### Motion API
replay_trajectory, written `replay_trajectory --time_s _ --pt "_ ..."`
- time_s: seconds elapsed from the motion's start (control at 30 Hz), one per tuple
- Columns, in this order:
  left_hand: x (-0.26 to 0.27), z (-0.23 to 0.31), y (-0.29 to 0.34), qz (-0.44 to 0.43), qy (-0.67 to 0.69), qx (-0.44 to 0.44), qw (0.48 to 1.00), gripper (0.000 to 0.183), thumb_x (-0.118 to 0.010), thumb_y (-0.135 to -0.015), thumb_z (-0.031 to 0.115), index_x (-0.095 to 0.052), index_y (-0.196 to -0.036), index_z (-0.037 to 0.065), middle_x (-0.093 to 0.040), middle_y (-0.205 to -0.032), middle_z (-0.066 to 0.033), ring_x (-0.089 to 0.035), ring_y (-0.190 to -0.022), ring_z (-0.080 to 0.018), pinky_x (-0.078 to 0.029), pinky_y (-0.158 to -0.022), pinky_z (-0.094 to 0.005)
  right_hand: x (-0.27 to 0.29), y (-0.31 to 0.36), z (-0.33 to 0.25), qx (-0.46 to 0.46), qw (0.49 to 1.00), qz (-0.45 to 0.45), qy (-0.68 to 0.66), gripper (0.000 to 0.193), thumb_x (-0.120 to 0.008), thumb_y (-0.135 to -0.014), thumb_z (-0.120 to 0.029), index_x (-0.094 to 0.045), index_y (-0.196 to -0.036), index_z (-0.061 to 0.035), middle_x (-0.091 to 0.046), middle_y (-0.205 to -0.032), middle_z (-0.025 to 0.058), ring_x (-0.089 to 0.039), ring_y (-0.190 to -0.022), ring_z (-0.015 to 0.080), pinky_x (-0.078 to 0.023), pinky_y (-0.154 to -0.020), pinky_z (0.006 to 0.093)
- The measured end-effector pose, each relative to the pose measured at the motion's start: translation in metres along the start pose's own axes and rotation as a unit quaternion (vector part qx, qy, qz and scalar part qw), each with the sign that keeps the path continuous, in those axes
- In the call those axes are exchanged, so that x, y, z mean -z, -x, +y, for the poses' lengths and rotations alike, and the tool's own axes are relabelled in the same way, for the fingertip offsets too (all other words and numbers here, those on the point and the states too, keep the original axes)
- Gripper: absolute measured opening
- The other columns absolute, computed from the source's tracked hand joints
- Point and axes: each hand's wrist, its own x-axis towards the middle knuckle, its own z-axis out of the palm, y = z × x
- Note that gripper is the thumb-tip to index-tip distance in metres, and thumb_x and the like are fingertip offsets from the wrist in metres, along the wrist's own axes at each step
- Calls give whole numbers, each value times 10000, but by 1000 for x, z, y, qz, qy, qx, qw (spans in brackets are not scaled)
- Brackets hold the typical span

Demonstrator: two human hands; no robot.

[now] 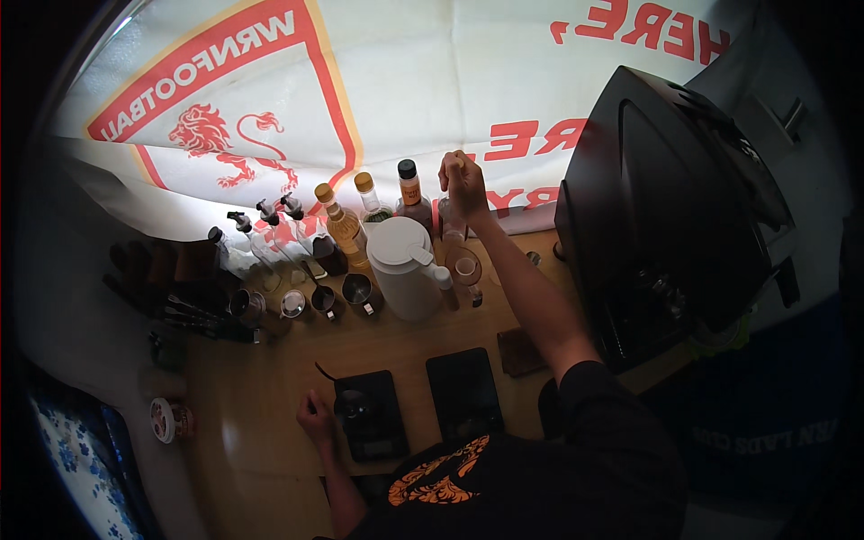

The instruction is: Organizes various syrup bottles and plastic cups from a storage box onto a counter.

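Note:
Reaching far across the table, my right hand (463, 187) is closed around the top of a clear bottle (452, 225) in the back row. My left hand (315, 421) rests low on the wooden table, fingers loosely curled in, and I see nothing in it. Beside it lies a black digital scale (382, 432), bearing a small dark cup (355, 405) with a thin handle sticking out. A second black scale (462, 382) lies to its right. Near my right forearm stand a white lidded pitcher (396, 288) and a clear glass vessel (466, 267).
A large black machine (666, 207) fills the right side. Bottles with yellow caps (342, 225), a black-capped bottle (411, 193), pump bottles (270, 216) and metal cups (358, 290) line the back. A small tub (171, 419) sits at the left edge. A printed banner (405, 90) hangs behind.

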Motion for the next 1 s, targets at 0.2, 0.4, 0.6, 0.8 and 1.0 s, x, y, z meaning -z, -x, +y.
replay_trajectory --time_s 0.2,0.4,0.6,0.8,1.0 --pt "-2 2 1 17 -4 -28 999 354 -519 -994 216 -419 -725 9 -322 -619 7 -327 -613 -79 -285 -511 -289 0 0 8 -14 1000 2 -12 364 -461 -1002 -309 -450 -726 -73 -442 -569 -14 -419 -498 65 -367 -481 245" --pt "-2 -5 0 13 -3 -11 1000 355 -524 -993 219 -422 -725 10 -330 -621 15 -332 -612 -77 -290 -512 -284 -1 -4 16 -5 1000 5 13 370 -472 -996 -319 -458 -719 -74 -447 -561 -13 -427 -484 66 -362 -465 250" --pt "-2 -4 1 14 7 -17 1000 357 -532 -991 221 -439 -715 14 -356 -601 15 -347 -591 -71 -291 -499 -282 -1 -7 18 -30 999 -15 21 382 -440 -1009 -315 -448 -716 -71 -454 -583 -2 -433 -516 70 -360 -498 238" --pt "-3 -5 1 16 8 -20 1000 350 -534 -986 216 -452 -716 8 -362 -592 9 -349 -584 -73 -290 -492 -289 1 -7 25 9 1000 -3 10 385 -478 -993 -330 -448 -703 -78 -431 -544 -10 -405 -474 65 -341 -451 256" --pt "-3 -3 1 29 3 -29 999 362 -540 -981 222 -439 -713 1 -360 -589 0 -345 -585 -82 -291 -492 -298 -3 -4 33 16 1000 9 -14 420 -481 -1001 -376 -437 -702 -84 -402 -538 -15 -391 -478 66 -325 -457 255"
